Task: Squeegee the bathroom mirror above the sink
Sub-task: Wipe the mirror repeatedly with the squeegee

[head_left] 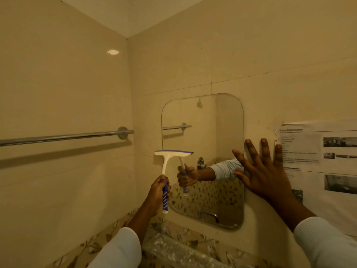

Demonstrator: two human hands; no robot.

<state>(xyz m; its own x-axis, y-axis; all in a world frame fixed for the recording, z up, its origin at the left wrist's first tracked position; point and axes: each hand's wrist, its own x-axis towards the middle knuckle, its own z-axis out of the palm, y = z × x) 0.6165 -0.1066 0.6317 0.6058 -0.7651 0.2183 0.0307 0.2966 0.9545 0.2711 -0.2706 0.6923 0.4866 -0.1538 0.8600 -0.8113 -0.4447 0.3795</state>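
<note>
The person's left grip [159, 192] is closing round the blue and white handle of the squeegee [165, 167], with the fingers curling about its lower, blue part. The squeegee is standing nearly upright, its blade at the top and lying level. The blade is sitting at the left edge of the mirror [202, 122], about halfway up; its left end is hanging over the wall tile and the rest is lying across the glass, where it seems to be meeting its own reflection.

The right grip [264, 171] is holding nothing. It is lying flat and spread against the wall at the mirror's right edge, fingers straight and pointing up. The thumb and first finger are reaching over the glass, while the other fingers are resting on the tile between the mirror and a printed sheet [318, 151] that is sticking to the wall just beside them. Both arms are wearing white sleeves.

The mirror is showing the hand with the squeegee, a white sleeve and a patterned wall. A metal towel rail [63, 136] is running along the left wall, well apart from the mirror.
</note>
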